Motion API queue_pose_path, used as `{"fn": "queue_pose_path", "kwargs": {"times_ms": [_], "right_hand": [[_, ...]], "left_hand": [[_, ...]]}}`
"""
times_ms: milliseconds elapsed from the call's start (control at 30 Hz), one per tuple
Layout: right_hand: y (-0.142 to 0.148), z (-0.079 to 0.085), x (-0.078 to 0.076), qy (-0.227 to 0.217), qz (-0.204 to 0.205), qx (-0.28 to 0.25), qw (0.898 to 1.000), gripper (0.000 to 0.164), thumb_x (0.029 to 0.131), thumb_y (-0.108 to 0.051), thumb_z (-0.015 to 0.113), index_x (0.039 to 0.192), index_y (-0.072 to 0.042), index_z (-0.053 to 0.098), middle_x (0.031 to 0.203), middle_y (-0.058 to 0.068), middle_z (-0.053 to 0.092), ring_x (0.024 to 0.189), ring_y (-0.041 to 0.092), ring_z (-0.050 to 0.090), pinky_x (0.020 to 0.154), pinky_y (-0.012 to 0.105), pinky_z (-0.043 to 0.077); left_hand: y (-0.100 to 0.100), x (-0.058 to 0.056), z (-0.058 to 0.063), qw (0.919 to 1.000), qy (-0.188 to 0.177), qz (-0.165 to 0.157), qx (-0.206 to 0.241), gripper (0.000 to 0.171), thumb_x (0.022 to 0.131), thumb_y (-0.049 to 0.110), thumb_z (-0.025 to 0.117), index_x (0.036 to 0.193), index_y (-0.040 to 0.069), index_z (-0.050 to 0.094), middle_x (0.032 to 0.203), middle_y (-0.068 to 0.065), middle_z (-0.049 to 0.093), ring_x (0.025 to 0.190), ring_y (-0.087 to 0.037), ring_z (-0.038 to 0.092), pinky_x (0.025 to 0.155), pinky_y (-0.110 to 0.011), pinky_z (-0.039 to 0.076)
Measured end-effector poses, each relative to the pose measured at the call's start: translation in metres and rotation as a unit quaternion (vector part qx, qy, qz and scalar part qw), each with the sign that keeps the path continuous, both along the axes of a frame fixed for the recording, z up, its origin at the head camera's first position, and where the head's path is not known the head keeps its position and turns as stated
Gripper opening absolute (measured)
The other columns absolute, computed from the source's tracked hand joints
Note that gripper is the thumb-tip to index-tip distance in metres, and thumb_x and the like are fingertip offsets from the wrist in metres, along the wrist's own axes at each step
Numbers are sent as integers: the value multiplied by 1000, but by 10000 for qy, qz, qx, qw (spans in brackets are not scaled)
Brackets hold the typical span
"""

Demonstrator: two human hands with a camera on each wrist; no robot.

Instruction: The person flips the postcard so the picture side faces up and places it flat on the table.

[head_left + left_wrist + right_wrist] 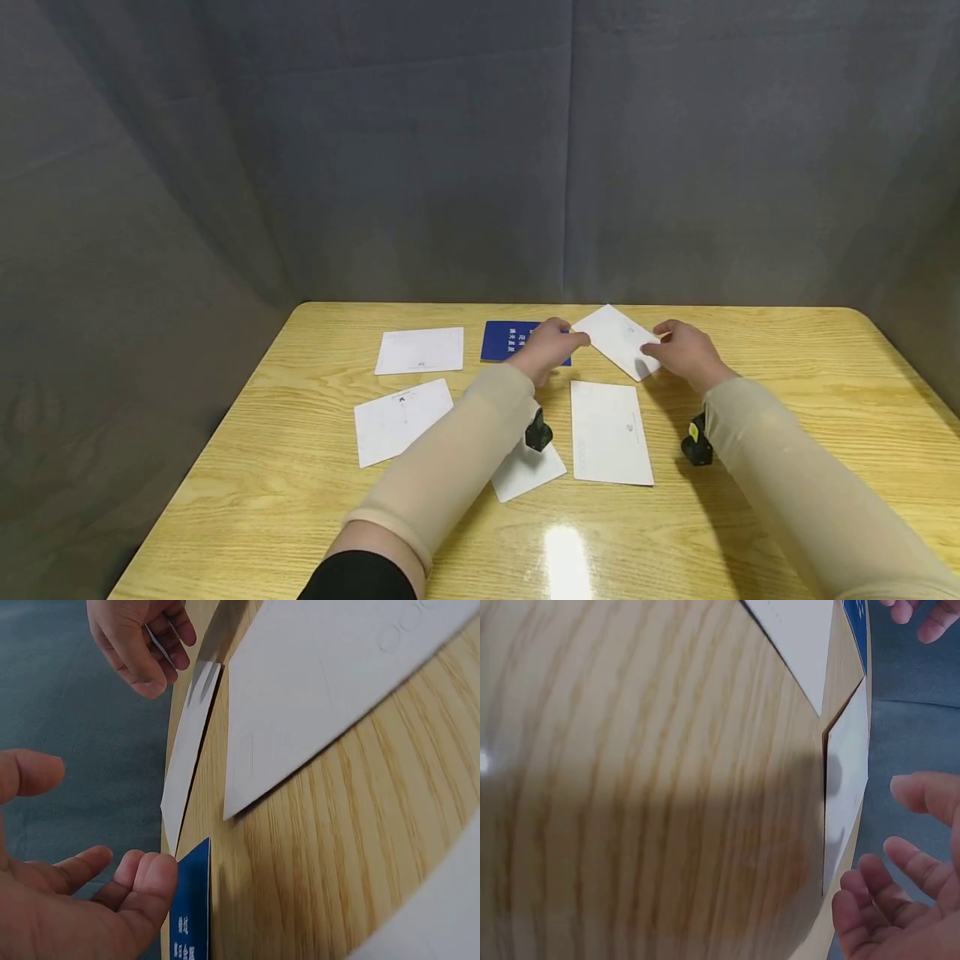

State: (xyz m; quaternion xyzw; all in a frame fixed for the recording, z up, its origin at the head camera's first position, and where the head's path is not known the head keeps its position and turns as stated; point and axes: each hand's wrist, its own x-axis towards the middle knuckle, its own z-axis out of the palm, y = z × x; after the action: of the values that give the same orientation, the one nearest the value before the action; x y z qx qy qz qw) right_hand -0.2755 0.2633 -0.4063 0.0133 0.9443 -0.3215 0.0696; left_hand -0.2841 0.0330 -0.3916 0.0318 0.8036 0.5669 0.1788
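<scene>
On the counter (262, 500), right of centre in the head view, 1 card (617, 340) is laid, its long axis slanted from upper left to lower right. Near it, the left hand (549, 347) and right hand (684, 353) are half opened, nothing gripped. Positioning seems in hand; for any shift, opposite edges should be pinched.

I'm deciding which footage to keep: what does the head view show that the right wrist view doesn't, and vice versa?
Only the head view: the two leftmost white envelopes and the beige sleeves.
Only the right wrist view: the palm side of the right hand.
Both: the left hand, the blue booklet and the white envelope between the hands.
</scene>
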Motion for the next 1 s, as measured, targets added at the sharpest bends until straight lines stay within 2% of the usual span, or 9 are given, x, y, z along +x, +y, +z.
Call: {"fn": "queue_pose_path", "kwargs": {"times_ms": [267, 367, 433, 500, 567, 667, 767, 900, 1000], "right_hand": [[1, 0, -2, -212, -46, 111, 9997, 63, 101, -27, 62, 141, 17, 41, 138, 40, 45, 119, 49, 51, 98, 56, 46], [1, -1, -2, -235, -42, 168, 9996, 67, 101, -28, 64, 142, 18, 40, 139, 41, 45, 121, 50, 50, 99, 57, 46], [1, -2, -3, -232, -13, 286, 9993, 70, 100, -30, 65, 143, 19, 39, 140, 42, 44, 125, 53, 48, 102, 59, 44], [1, -3, -4, -245, 15, 430, 9988, 75, 98, -33, 67, 144, 19, 39, 141, 43, 42, 130, 55, 43, 107, 60, 40], [1, -6, -5, -275, 46, 592, 9979, 79, 97, -36, 68, 145, 20, 38, 143, 44, 40, 134, 57, 37, 110, 62, 36], [1, -9, -6, -321, 88, 767, 9965, 83, 95, -38, 70, 145, 20, 38, 144, 45, 38, 136, 60, 32, 112, 64, 31], [1, -9, -6, -290, 160, 932, 9951, 84, 93, -38, 72, 144, 20, 39, 142, 45, 41, 134, 61, 33, 111, 66, 31], [2, -9, -6, -314, 208, 1057, 9937, 83, 92, -34, 73, 144, 20, 38, 141, 44, 43, 134, 61, 33, 111, 66, 31], [2, -9, -6, -377, 139, 1049, 9937, 83, 93, -33, 74, 145, 20, 37, 142, 43, 43, 134, 60, 33, 112, 65, 31]], "left_hand": [[19, -2, -7, 9975, -518, 366, 312, 63, 96, 20, 67, 150, -3, 44, 151, -15, 47, 129, -40, 53, 110, -50, 43], [28, -2, -7, 9960, -702, 399, 382, 48, 96, 20, 68, 134, -4, 53, 113, -12, 60, 125, -41, 56, 111, -50, 42], [33, -3, -8, 9951, -808, 397, 416, 38, 95, 19, 68, 123, -3, 56, 88, -7, 52, 123, -41, 58, 112, -50, 41], [38, -3, -9, 9938, -875, 429, 530, 36, 94, 18, 69, 120, -2, 57, 83, -4, 45, 120, -38, 59, 111, -47, 42], [42, -3, -11, 9922, -978, 484, 597, 41, 93, 18, 70, 127, -1, 58, 92, -4, 50, 111, -32, 59, 108, -45, 43], [45, -1, -14, 9908, -1051, 547, 650, 52, 92, 18, 70, 138, 0, 54, 97, -3, 50, 85, -21, 52, 94, -36, 45], [47, 0, -15, 9914, -981, 504, 711, 47, 94, 18, 68, 134, -2, 55, 70, 1, 41, 59, -14, 36, 70, -29, 39], [51, 1, -14, 9914, -791, 502, 916, 18, 94, 15, 66, 88, 1, 57, 49, 6, 25, 44, -10, 22, 61, -28, 32], [55, 2, -12, 9897, -701, 618, 1087, 36, 94, 12, 65, 68, 13, 40, 47, 6, 24, 42, -10, 20, 64, -29, 35]]}}
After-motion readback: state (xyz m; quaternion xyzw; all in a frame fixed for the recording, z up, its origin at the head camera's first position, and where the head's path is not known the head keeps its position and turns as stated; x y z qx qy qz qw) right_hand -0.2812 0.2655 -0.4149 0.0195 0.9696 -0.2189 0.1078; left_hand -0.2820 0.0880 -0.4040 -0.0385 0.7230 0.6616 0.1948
